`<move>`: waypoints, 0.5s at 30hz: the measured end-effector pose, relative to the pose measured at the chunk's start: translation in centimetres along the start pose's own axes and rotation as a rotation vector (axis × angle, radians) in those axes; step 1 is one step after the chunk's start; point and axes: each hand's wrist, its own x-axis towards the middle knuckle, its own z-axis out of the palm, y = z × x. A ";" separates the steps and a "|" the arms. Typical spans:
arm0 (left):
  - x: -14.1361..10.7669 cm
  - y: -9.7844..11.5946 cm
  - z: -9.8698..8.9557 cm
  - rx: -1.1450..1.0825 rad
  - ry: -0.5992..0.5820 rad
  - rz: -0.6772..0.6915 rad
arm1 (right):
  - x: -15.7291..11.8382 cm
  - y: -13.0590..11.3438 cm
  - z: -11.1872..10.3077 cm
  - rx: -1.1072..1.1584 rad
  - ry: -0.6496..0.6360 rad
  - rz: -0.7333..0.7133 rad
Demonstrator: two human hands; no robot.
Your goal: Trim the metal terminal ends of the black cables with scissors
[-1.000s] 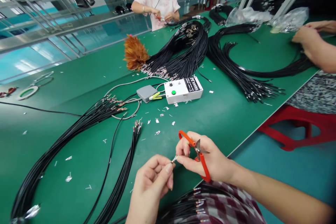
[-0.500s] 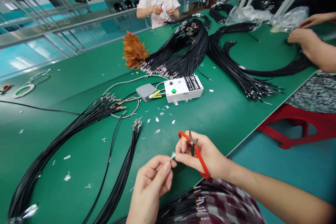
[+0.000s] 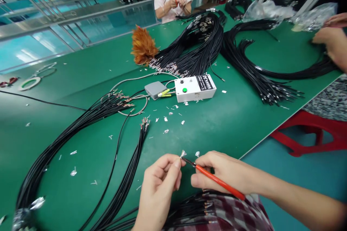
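Note:
My left hand (image 3: 164,178) pinches the end of a cable, from which a small flared piece of silvery foil (image 3: 183,153) sticks up. In my right hand (image 3: 219,173) are red-handled scissors (image 3: 217,179), their blade tips touching the cable end by my left fingertips. A loose foil scrap (image 3: 197,154) shows just beside my right fingers. Below my hands, black cables with stripped ends (image 3: 187,209) lie over my lap. Left of my hands, a small bundle of black cables (image 3: 130,166) rests on the green table (image 3: 222,126).
A white box with a green button (image 3: 195,88), a grey block (image 3: 155,89) and an orange feather duster (image 3: 144,46) stand mid-table. Large cable bundles (image 3: 189,47) lie behind. A person (image 3: 173,0) works opposite; another's hand (image 3: 332,41) is at right, above a red stool (image 3: 317,130).
The scissors have swung round in my right hand, and their blades now meet the cable end at my left fingertips. My right fingers have left the foil. The whole view has shifted slightly.

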 end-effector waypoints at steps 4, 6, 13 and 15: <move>0.0 -0.2 0.2 0.031 0.006 0.065 | 0.4 -0.3 -0.8 0.011 -0.065 -0.006; 0.0 -0.1 0.3 0.055 0.019 0.071 | 0.4 -0.2 -1.0 -0.016 -0.053 -0.008; -0.2 0.2 0.6 0.173 0.017 0.094 | 0.3 -0.4 -1.1 -0.094 -0.004 0.007; -0.3 0.2 0.8 0.174 0.057 0.096 | 0.4 -0.4 -1.0 -0.114 0.014 0.009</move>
